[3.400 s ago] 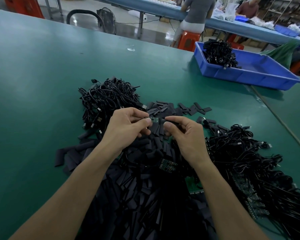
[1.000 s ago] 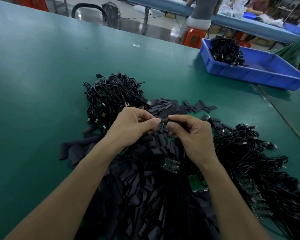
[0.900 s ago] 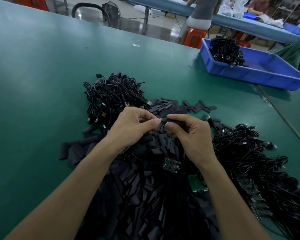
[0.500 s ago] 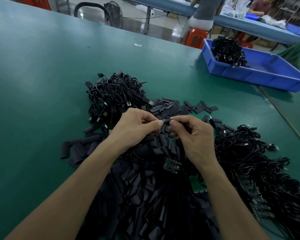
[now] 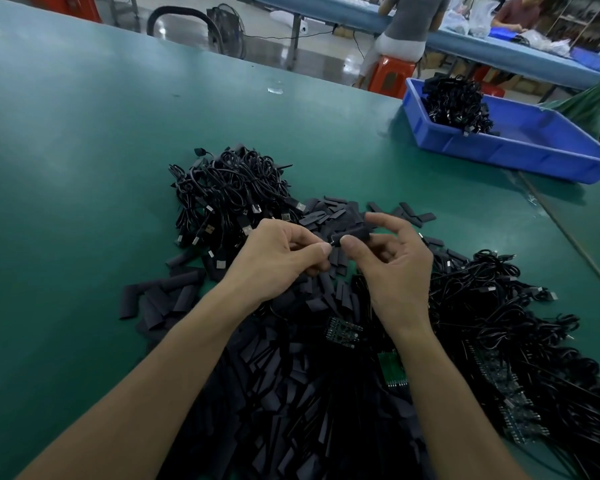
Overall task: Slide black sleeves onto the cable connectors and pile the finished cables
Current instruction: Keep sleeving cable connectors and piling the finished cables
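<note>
A heap of black cables (image 5: 229, 195) is lying on the green surface (image 5: 84, 150) at the left, USB plugs poking out of it; loose black sleeves (image 5: 167, 296) are spreading just below it and running under both forearms; the left hand (image 5: 278, 261) is hovering over them, its fingers (image 5: 321, 251) pinching narrow on what seems to be a small connector tip, too dark to make out clearly; the right hand (image 5: 392, 268) is facing it, thumb and middle finger closing on a black sleeve (image 5: 352, 233) while the index finger is lifting clear; the two hands are almost touching; a second tangle of cables (image 5: 520, 327) is sprawling at the right; further back, a blue bin (image 5: 520, 147) is holding more cables.
</note>
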